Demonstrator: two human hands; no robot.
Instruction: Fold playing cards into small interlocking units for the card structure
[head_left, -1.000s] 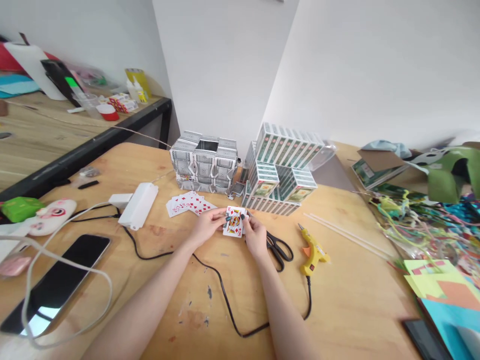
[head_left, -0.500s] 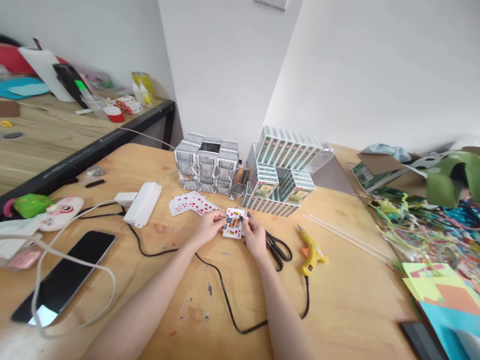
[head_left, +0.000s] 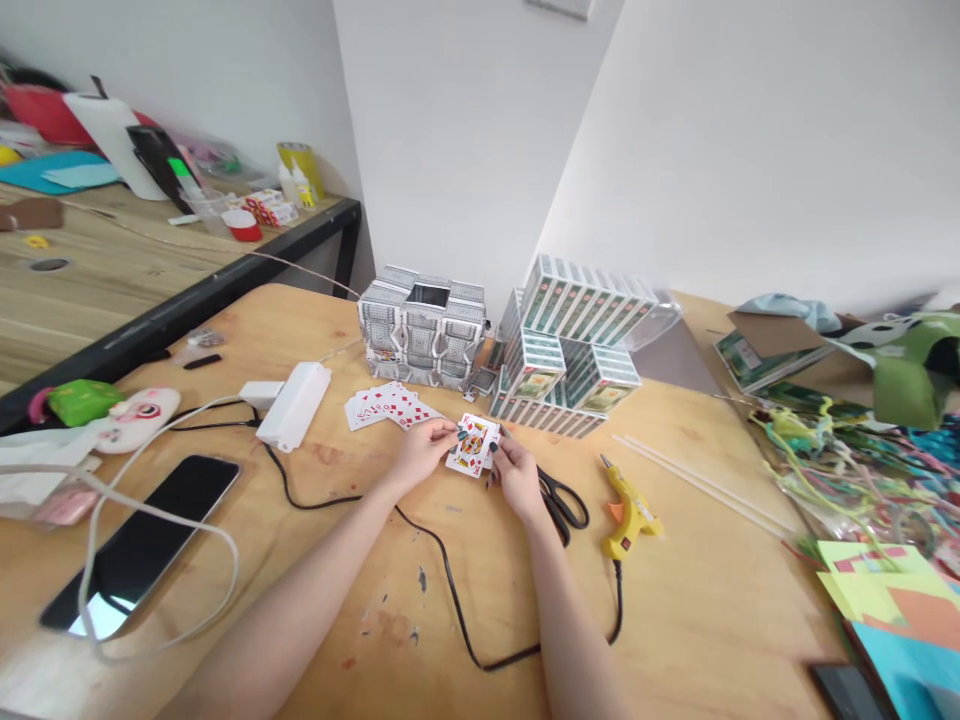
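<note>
Between my two hands are playing cards (head_left: 472, 447), with a king of diamonds face up on top. My left hand (head_left: 429, 450) pinches their left edge, thumb over the face. On the right edge, my right hand (head_left: 516, 470) closes with its fingertips on the cards. Just beyond my left hand, more red-suited playing cards (head_left: 379, 404) lie fanned on the table. Behind them stands a hollow box-like structure (head_left: 424, 335) built from grey-backed cards. Black-handled scissors (head_left: 564, 500) lie beside my right hand, partly hidden by it.
Stacked green-and-white card boxes (head_left: 570, 350) stand at the back. A yellow glue gun (head_left: 628, 515) lies right of the scissors, its black cord looping under my right arm. Two clear glue sticks (head_left: 697, 480) lie farther right. A phone (head_left: 142, 540) and white power strip (head_left: 295, 405) are at left.
The king card has turned slightly clockwise in my hands. Both hands stay close together on the cards. The whole view has shifted a little.
</note>
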